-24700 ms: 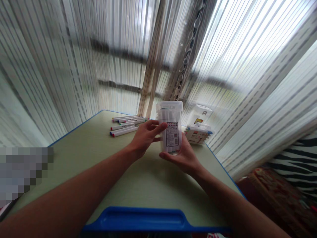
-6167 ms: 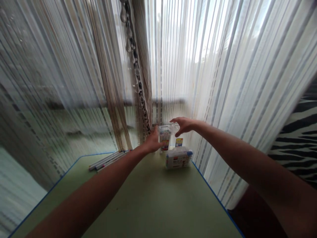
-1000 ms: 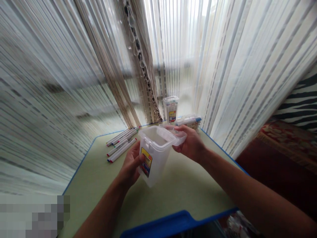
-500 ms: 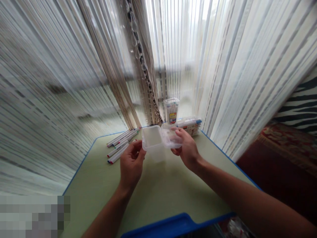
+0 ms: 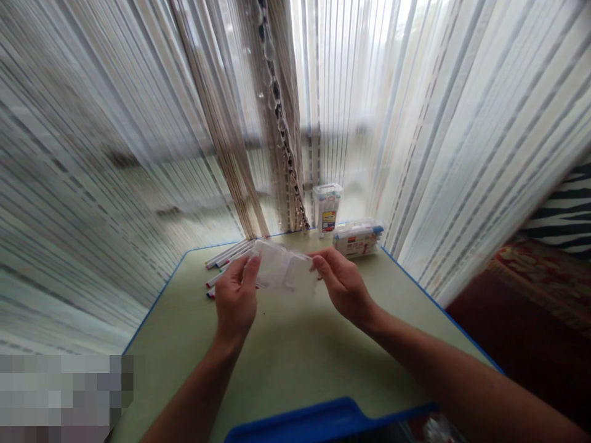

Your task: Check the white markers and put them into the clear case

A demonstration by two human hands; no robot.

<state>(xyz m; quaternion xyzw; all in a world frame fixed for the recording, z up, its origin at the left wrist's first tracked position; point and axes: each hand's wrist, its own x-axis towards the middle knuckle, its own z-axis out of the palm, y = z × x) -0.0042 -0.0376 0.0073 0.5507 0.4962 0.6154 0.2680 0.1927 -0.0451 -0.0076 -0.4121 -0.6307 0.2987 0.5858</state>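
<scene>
Above the table, a clear plastic case (image 5: 277, 266) is held between both hands, tilted and slightly blurred. My left hand (image 5: 236, 295) grips its left edge, thumb on top. My right hand (image 5: 344, 284) pinches its right end with thumb and fingertips. Just behind the left hand lie several white markers (image 5: 231, 253) with coloured ends, partly covered by that hand and the case.
A tall clear container (image 5: 328, 209) of pens stands at the back, beside a clear pack (image 5: 358, 239) with a blue part. Striped string curtains (image 5: 392, 123) surround the blue-edged green table (image 5: 286, 357). A blue tray rim (image 5: 295, 424) crosses the front.
The clear case has turned in the hands and moved slightly left and down. My right hand's fingers have shifted to its end. The whole view has swung a little.
</scene>
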